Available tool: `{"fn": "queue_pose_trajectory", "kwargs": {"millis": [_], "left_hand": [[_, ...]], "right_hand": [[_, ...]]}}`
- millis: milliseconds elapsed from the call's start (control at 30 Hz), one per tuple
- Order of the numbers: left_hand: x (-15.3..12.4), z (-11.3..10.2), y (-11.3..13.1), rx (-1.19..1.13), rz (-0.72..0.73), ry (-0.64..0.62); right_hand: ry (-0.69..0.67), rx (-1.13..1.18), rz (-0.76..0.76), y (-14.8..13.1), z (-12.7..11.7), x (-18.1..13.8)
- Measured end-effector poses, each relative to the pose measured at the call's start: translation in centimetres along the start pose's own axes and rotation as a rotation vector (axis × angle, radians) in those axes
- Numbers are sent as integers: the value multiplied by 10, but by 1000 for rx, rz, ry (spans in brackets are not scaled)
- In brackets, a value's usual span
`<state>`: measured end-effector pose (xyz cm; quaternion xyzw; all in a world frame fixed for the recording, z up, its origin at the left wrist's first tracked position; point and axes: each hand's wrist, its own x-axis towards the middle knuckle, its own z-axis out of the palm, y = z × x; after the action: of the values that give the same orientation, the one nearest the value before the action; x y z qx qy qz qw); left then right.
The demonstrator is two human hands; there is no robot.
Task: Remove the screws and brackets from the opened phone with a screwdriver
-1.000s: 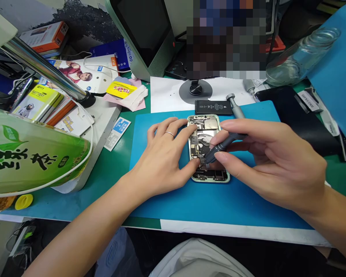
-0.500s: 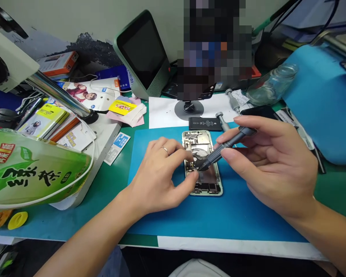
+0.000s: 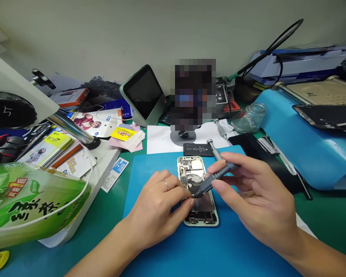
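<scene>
An opened phone point(image 3: 196, 165) with a pale green frame lies on a blue mat point(image 3: 150, 169), its inner parts exposed. My right hand point(image 3: 259, 188) holds a grey screwdriver point(image 3: 210, 184) at a slant, its tip down at the middle of the phone. Over the phone's left edge, my left hand point(image 3: 158, 204) brings thumb and index finger together beside that tip. Whatever lies between those fingertips is too small to make out. A black phone battery point(image 3: 197, 149) rests just beyond the phone, and a second grey screwdriver point(image 3: 214, 150) lies to its right.
A green drink package point(image 3: 46, 196) and a microscope stand's metal post point(image 3: 72, 125) are on the left. Behind stand a smart display point(image 3: 145, 94) and a blurred-out device on a round base point(image 3: 175, 136). A glass jar point(image 3: 249, 117) and blue machine point(image 3: 300, 146) occupy the right.
The view has tilted up, so the bench sits lower in the picture. My left thumb and index finger have closed together near the screwdriver tip. The right hand still grips the screwdriver.
</scene>
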<state>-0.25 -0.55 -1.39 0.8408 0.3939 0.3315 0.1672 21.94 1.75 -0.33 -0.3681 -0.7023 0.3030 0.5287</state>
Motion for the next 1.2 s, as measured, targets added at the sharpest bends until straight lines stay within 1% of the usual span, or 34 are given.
{"fn": "queue_pose_trajectory", "kwargs": {"millis": [167,400,633,767,967,1200], "left_hand": [[0,0,0,-7,10,28],[2,-2,2,9,61,124],[3,-4,2,-3,94,169],[3,-4,2,-2,102,183],[4,-5,2,7,96,180],[4,-5,2,2,113,180]], "right_hand": [[33,4,38,-1,-1,2],[111,70,168,-1,-1,12],[122,101,272,0,-2,16],[133,94,282,-1,-3,16],[112,145,246,-1,-1,19],[117,159,267,0,-4,19]]}}
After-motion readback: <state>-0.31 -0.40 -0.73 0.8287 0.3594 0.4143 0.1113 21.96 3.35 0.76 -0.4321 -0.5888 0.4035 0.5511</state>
